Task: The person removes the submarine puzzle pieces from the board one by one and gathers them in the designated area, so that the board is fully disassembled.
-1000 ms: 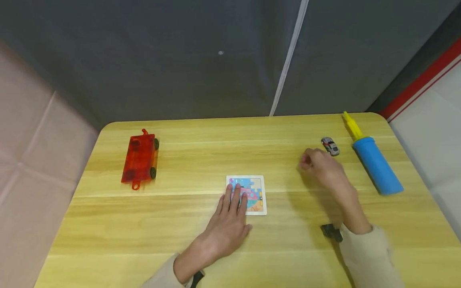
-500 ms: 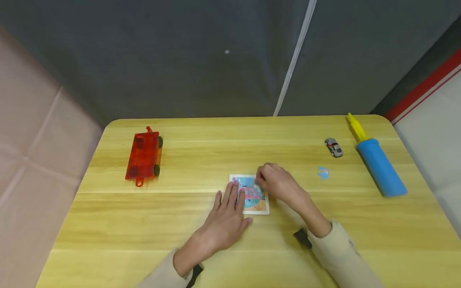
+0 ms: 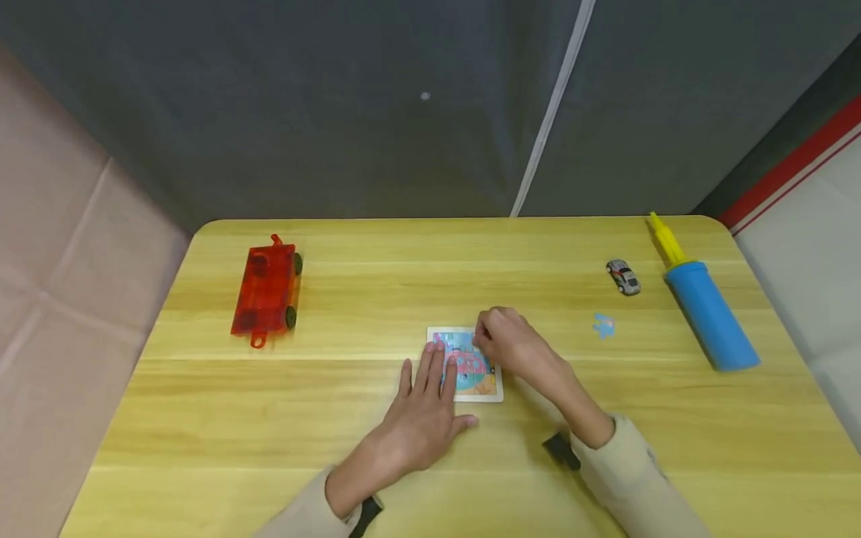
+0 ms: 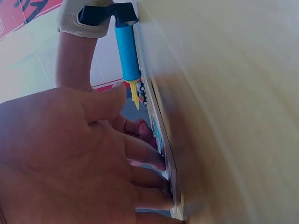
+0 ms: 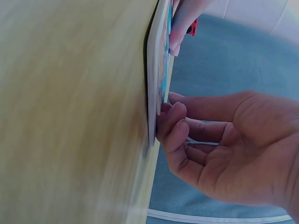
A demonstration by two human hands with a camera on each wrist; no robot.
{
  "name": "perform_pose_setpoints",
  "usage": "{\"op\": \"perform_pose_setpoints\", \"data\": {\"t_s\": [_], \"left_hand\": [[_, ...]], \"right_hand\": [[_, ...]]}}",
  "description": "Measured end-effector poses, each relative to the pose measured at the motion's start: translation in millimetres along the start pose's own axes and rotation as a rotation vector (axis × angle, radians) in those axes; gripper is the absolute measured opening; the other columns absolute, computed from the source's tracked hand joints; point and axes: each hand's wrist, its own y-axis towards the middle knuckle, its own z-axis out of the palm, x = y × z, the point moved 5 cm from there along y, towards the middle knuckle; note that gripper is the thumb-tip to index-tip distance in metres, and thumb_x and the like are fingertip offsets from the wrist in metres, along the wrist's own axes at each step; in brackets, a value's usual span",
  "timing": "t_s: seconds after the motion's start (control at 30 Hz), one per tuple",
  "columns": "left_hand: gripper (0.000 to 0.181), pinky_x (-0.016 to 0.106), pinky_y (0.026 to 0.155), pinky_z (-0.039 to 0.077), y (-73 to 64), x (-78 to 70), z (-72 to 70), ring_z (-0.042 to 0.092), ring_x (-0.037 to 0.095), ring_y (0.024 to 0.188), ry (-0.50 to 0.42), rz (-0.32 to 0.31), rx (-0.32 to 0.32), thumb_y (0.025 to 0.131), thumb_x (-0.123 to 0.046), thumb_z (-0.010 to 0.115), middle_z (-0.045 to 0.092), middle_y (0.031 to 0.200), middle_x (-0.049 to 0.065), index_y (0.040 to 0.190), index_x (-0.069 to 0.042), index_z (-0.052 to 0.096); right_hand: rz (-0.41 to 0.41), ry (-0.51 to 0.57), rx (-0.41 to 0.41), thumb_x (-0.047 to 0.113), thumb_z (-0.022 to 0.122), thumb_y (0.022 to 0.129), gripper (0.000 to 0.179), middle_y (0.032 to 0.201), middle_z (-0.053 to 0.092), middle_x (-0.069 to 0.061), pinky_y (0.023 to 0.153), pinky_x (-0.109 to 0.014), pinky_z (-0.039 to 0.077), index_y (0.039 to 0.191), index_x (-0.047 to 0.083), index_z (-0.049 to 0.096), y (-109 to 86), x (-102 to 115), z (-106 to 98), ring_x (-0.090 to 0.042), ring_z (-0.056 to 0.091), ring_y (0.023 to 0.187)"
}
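Note:
A small square jigsaw puzzle [image 3: 464, 381] in a white frame lies on the wooden table, its picture pink and blue. My left hand [image 3: 420, 426] rests on its left side with outstretched fingers. At the upper right corner, my right hand [image 3: 514, 344] pinches a puzzle piece between thumb and curled fingers, low against the board; the piece itself is mostly hidden. In the right wrist view the right fingertips [image 5: 173, 116] touch the board's edge. A loose blue puzzle piece [image 3: 604, 325] lies on the table to the right of the board.
A silver toy car [image 3: 622, 277] sits beyond the loose piece. Beside it lies a blue hand pump [image 3: 713, 317] with a yellow nozzle. On the far left stands a translucent red toy wagon [image 3: 264, 290]. A dark curtain [image 3: 336, 134] hangs behind the table.
From near the toy car, my right hand has moved left to the puzzle's upper right corner, uncovering the loose blue piece. My left hand has stayed on the puzzle.

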Motion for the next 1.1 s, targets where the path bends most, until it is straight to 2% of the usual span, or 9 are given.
{"op": "perform_pose_setpoints", "data": {"t_s": [0.2, 0.5, 0.7, 1.1], "left_hand": [[0.082, 0.065, 0.133, 0.024, 2.2, 1.3, -4.7, 0.005, 0.045, 0.17, -0.002, 0.001, -0.011, 0.116, -0.05, 0.048, 0.007, 0.18, 0.033, 0.171, 0.007, 0.024], [0.079, 0.067, 0.133, 0.022, 1.7, 1.5, -4.6, 0.001, 0.047, 0.17, -0.013, 0.008, -0.002, 0.117, -0.046, 0.049, 0.003, 0.18, 0.034, 0.172, 0.004, 0.024], [0.073, 0.068, 0.132, 0.024, 1.9, 1.6, -5.3, 0.006, 0.046, 0.17, -0.016, 0.002, -0.011, 0.117, -0.039, 0.052, 0.007, 0.18, 0.034, 0.171, 0.004, 0.028], [0.072, 0.068, 0.131, 0.027, 0.5, -2.9, 0.9, 0.011, 0.048, 0.169, 0.073, -0.005, -0.015, 0.116, -0.038, 0.054, 0.011, 0.179, 0.035, 0.17, 0.004, 0.031]], "right_hand": [[-0.006, -0.008, -0.036, -0.002, 0.068, 0.105, 0.019, 0.08, 0.066, -0.007, 0.058, -0.023, 0.047, 0.087, 0.001, 0.07, 3.2, 0.0, -5.1, -0.014, 0.056, 0.066], [0.005, -0.026, -0.039, -0.002, 0.071, 0.104, 0.018, 0.084, 0.069, -0.008, 0.059, -0.024, 0.051, 0.086, 0.001, 0.071, 4.6, 1.3, -4.7, -0.014, 0.059, 0.069], [-0.004, -0.023, -0.028, -0.002, 0.071, 0.104, 0.017, 0.085, 0.068, -0.009, 0.061, -0.023, 0.051, 0.087, 0.0, 0.07, 5.4, 1.4, -3.4, -0.015, 0.059, 0.071], [-0.024, 0.023, 0.015, 0.0, 0.071, 0.104, 0.013, 0.085, 0.073, -0.008, 0.067, -0.026, 0.053, 0.091, -0.001, 0.074, 3.9, -6.4, -1.6, -0.015, 0.059, 0.073]]}}
